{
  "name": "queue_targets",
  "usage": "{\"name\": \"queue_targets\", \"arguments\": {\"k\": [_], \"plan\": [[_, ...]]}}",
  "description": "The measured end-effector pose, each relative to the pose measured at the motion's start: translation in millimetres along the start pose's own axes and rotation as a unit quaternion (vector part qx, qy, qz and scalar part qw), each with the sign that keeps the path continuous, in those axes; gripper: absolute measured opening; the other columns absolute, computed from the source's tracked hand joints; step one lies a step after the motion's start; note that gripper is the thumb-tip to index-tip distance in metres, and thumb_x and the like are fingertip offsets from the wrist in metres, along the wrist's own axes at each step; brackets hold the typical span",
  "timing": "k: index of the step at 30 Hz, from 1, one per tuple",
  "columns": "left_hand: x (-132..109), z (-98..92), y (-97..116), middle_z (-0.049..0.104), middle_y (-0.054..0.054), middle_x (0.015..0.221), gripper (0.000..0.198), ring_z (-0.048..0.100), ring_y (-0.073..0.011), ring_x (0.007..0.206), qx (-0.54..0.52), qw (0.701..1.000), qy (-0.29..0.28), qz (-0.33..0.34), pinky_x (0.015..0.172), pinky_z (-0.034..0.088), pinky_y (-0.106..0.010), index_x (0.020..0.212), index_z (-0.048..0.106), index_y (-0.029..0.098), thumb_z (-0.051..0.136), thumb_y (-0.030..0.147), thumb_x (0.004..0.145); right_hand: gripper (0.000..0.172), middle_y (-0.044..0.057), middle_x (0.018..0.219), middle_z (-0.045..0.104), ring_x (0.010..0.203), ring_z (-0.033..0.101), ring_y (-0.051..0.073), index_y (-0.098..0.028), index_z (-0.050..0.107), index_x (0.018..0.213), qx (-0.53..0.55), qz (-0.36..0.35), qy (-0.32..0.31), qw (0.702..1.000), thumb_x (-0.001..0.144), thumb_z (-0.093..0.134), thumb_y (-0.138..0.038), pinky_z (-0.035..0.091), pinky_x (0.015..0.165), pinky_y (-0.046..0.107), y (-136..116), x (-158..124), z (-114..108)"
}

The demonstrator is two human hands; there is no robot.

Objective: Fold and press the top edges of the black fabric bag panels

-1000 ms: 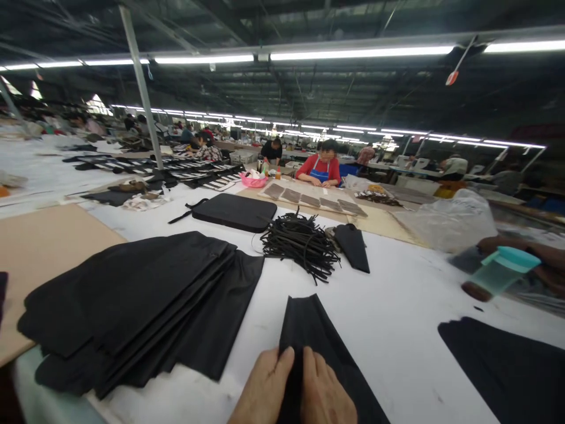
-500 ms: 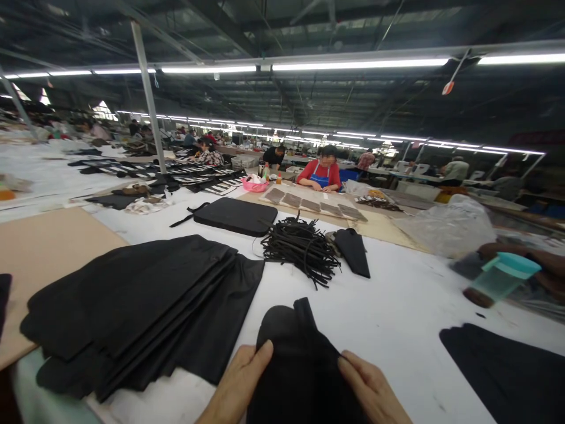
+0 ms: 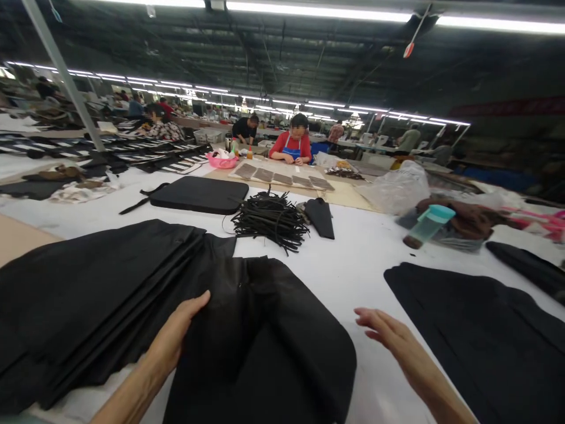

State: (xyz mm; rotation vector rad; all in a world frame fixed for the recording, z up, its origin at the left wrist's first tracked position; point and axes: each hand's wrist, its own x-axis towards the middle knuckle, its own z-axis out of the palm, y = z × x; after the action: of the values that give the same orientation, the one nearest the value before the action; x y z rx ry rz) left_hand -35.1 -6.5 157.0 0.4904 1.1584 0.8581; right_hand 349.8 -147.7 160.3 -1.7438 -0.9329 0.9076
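In front of me a black leather-like piece with a rounded corner is held up by my left hand. The left thumb lies on its near face, while the other fingers are hidden behind it. Off to the right, apart from the piece, my right hand hovers over the white tabletop with its fingers stretched out. A fanned stack of similar black pieces lies at the left. At the right, more flat black pieces rest near my right hand.
Beyond the pieces lie a bundle of black strips, a black padded panel and a small black tapered piece. A teal-lidded jug stands tilted at the right. Across the table sits a person in red. A pole rises at the left.
My right hand has let go of the black piece and moved right. The piece has opened out wider in my left hand. My view has turned right and tipped down.
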Motion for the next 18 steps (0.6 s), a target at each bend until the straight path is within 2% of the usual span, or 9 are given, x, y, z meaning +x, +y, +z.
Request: {"name": "queue_targets", "arguments": {"k": [3,5,8,11,14,16,18], "plan": [[-1,13.0,-5,0.067,-0.003,0.077,0.020,0.064,-0.0206,0.074,0.014,1.000,-0.009,0.020,0.066,0.050,-0.028,0.082,0.061,0.016,0.068,0.031,0.072,0.059,0.010,0.127,0.050,0.116,0.045,0.028,-0.024,0.048,0.125,-0.042,-0.054,-0.059,0.996,0.074,0.061,-0.050,0.033,0.099,0.043,-26,-2,44],[-5,18.7,-3,0.065,-0.002,0.072,0.023,0.063,-0.0195,0.071,0.036,0.999,-0.009,0.039,0.063,0.049,-0.026,0.078,0.059,0.016,0.069,0.036,0.071,0.072,0.010,0.135,0.041,0.122,0.039,0.029,-0.026,0.035,0.135,-0.067,-0.082,-0.075,0.991,0.073,0.063,-0.049,0.029,0.101,0.046,-40,10,71],[-15,18.2,4,0.062,0.000,0.067,0.031,0.060,-0.0186,0.067,0.077,0.995,-0.009,0.066,0.059,0.047,-0.025,0.072,0.057,0.016,0.072,0.043,0.066,0.079,0.013,0.139,0.035,0.124,0.036,0.029,-0.022,0.033,0.136,-0.071,-0.099,-0.115,0.986,0.070,0.065,-0.049,0.028,0.101,0.045,-53,43,103],[-23,11.4,7,0.060,0.000,0.066,0.036,0.060,-0.0208,0.070,0.100,0.992,-0.040,0.072,0.062,0.047,-0.027,0.070,0.056,0.017,0.074,0.048,0.062,0.073,0.015,0.134,0.042,0.119,0.041,0.027,-0.015,0.040,0.130,-0.004,-0.080,-0.201,0.976,0.070,0.064,-0.049,0.033,0.097,0.040,-60,74,126],[-27,5.4,5,0.061,-0.002,0.068,0.038,0.060,-0.0226,0.074,0.101,0.990,-0.051,0.081,0.065,0.047,-0.028,0.071,0.059,0.017,0.073,0.051,0.062,0.051,0.009,0.107,0.060,0.103,0.053,0.023,-0.013,0.054,0.111,0.046,-0.095,-0.263,0.959,0.072,0.062,-0.046,0.038,0.089,0.034,-64,87,146],[-27,4.1,4,0.063,-0.004,0.072,0.039,0.059,-0.0226,0.075,0.098,0.989,-0.052,0.102,0.067,0.046,-0.028,0.073,0.061,0.016,0.074,0.050,0.060,0.033,0.002,0.083,0.063,0.084,0.057,0.020,-0.014,0.060,0.089,0.037,-0.116,-0.273,0.954,0.074,0.060,-0.044,0.041,0.076,0.029,-66,84,157],[-25,5.2,4,0.064,-0.004,0.070,0.040,0.059,-0.0208,0.069,0.102,0.984,-0.075,0.127,0.062,0.045,-0.026,0.072,0.063,0.015,0.077,0.048,0.056,0.029,-0.004,0.064,0.055,0.068,0.053,0.016,-0.016,0.055,0.069,0.008,-0.135,-0.245,0.960,0.077,0.056,-0.045,0.038,0.062,0.025,-67,77,166]]}}
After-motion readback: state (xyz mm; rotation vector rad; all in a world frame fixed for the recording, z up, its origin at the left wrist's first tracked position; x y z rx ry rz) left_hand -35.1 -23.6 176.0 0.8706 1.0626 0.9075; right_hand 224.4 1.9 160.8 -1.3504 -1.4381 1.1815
